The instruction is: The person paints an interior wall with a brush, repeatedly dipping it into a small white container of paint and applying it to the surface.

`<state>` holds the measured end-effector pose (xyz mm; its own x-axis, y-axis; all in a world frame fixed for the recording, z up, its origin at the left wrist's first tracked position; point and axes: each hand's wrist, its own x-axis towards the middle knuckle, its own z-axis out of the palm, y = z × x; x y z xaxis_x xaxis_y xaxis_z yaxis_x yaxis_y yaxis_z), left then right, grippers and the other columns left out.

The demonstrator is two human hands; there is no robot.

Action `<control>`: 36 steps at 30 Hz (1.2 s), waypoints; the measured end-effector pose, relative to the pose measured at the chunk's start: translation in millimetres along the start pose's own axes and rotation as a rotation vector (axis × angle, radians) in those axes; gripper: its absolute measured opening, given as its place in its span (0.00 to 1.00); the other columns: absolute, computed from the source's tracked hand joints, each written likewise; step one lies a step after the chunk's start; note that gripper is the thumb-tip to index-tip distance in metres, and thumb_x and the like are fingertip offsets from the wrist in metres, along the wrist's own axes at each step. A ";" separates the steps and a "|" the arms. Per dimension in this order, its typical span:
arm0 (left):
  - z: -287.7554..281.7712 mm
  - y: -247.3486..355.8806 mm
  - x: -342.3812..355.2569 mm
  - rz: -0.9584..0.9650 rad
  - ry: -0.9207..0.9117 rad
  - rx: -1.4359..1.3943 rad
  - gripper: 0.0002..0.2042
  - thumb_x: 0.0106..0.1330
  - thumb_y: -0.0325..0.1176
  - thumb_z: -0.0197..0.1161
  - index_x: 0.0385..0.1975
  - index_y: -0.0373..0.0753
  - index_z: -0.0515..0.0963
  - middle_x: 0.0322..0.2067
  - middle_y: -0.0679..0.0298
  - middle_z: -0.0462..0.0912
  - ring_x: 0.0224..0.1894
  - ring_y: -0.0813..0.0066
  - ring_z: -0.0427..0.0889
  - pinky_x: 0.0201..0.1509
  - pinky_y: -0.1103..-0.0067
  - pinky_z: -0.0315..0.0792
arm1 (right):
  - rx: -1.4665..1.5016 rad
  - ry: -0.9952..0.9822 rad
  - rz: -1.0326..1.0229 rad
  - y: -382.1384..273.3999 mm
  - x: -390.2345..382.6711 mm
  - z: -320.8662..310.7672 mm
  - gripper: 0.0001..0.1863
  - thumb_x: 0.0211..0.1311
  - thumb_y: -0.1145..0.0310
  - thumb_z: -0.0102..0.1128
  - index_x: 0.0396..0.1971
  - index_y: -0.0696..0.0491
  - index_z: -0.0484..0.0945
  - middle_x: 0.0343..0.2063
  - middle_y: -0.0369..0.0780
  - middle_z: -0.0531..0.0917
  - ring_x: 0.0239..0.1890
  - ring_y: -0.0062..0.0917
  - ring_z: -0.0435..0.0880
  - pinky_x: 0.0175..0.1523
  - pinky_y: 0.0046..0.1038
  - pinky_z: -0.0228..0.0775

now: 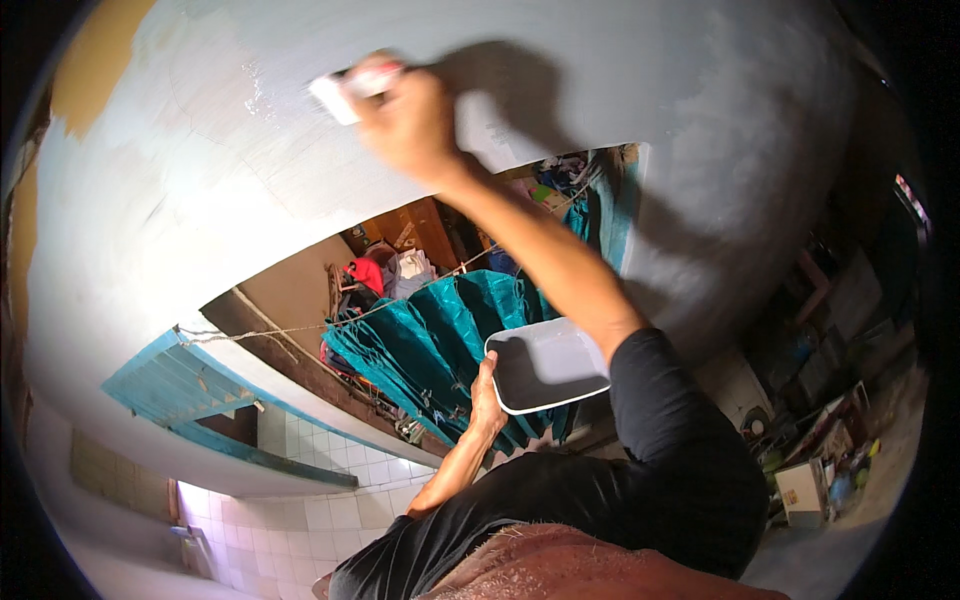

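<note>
My right hand (pixel 412 118) reaches up to the pale grey-white wall (pixel 240 180), its fingers wrapped round a paintbrush (pixel 338 98). The brush has a white end close to the wall and some red near the grip; motion blurs it, so I cannot tell if it touches. Wet-looking white marks show on the wall to its left. Lower down, my left hand (pixel 487 403) grips the left side of a white, rounded rectangular tub (pixel 550 372). The tub is tilted and its inside looks grey, partly in shadow.
A teal curtain (pixel 440 330) hangs on a cord across an opening below the wall, with clothes (pixel 400 270) behind. Blue-framed louvres (pixel 190 380) are at lower left. Assorted objects, including a pale box (pixel 801 492), stand at lower right. Ochre paint (pixel 100 65) shows at upper left.
</note>
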<state>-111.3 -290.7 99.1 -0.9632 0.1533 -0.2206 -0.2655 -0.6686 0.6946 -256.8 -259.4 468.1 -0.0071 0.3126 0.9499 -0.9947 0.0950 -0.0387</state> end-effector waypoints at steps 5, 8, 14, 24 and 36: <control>-7.6 -0.4 -1.9 -0.012 -0.025 -0.010 0.29 0.69 0.51 0.58 0.59 0.31 0.69 0.54 0.55 0.77 0.55 0.64 0.78 0.61 0.68 0.71 | -0.487 0.166 -0.142 5.7 46.3 -179.1 0.12 0.58 0.62 0.71 0.23 0.54 0.82 0.16 0.35 0.83 0.17 0.20 0.80 0.25 0.26 0.70; -6.8 -2.2 1.2 -0.025 -0.022 0.005 0.29 0.70 0.51 0.58 0.59 0.31 0.69 0.55 0.55 0.77 0.55 0.63 0.78 0.61 0.68 0.71 | -0.925 0.334 -0.265 -5.5 73.0 -224.1 0.07 0.51 0.70 0.73 0.28 0.56 0.85 0.20 0.39 0.87 0.23 0.22 0.87 0.31 0.24 0.77; -6.0 -6.9 1.4 0.004 -0.038 0.022 0.29 0.70 0.51 0.57 0.59 0.31 0.69 0.55 0.55 0.77 0.55 0.64 0.77 0.62 0.69 0.70 | -0.926 0.127 -0.338 26.7 40.1 -105.8 0.10 0.54 0.66 0.65 0.37 0.48 0.78 0.11 0.38 0.79 0.13 0.34 0.80 0.20 0.37 0.72; -10.1 -0.4 2.9 -0.005 -0.022 -0.003 0.30 0.70 0.53 0.58 0.60 0.32 0.69 0.57 0.56 0.76 0.58 0.65 0.76 0.65 0.69 0.67 | -0.116 -0.159 -0.166 -38.3 4.8 81.3 0.06 0.52 0.67 0.64 0.27 0.53 0.78 0.12 0.44 0.77 0.17 0.40 0.81 0.25 0.38 0.70; -7.4 -5.2 5.5 0.000 0.022 0.017 0.28 0.69 0.50 0.59 0.57 0.31 0.71 0.53 0.55 0.79 0.54 0.65 0.78 0.60 0.70 0.72 | -0.830 0.317 -0.271 0.8 87.0 -199.6 0.07 0.53 0.65 0.71 0.24 0.52 0.83 0.19 0.39 0.84 0.20 0.26 0.84 0.25 0.29 0.72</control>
<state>-114.9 -291.7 89.2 -0.9621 0.1368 -0.2359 -0.2664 -0.6561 0.7061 -237.8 -43.4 488.8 0.3652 0.4128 0.8344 -0.5656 0.8103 -0.1533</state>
